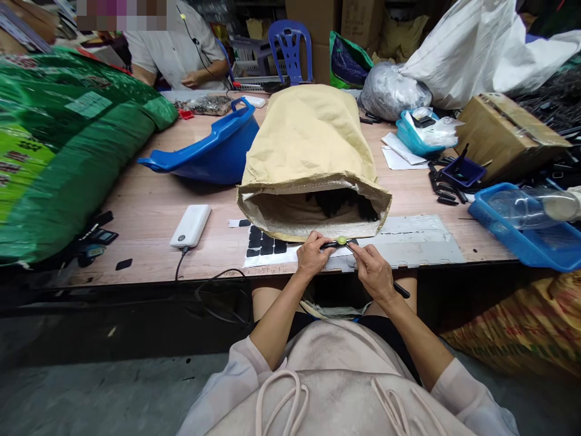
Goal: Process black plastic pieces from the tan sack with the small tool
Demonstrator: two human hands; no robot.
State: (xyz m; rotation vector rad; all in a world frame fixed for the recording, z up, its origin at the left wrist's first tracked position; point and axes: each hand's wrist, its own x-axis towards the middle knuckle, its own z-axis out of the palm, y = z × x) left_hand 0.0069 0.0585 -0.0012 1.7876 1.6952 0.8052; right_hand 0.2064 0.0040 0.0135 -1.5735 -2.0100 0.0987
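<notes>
Wood-look table (136, 206), cluttered both sides; open bag (313, 139) faces the worker, dark stuff (340, 203) inside. Left hand (313, 254) pinches a small black part (328, 244), green disc (342, 240) on or against it, just outside the bag mouth near the table's front edge. Right hand (373, 269) fingers closed on what looks like a tool (402, 290), handle out past the wrist; tip too small to read. Risk: hard push from the right beats the pinch, part drops to the lap. Tool skids, could catch the left fingers. Disc sits between both sets of fingertips; part's left end is under the left thumb.
</notes>
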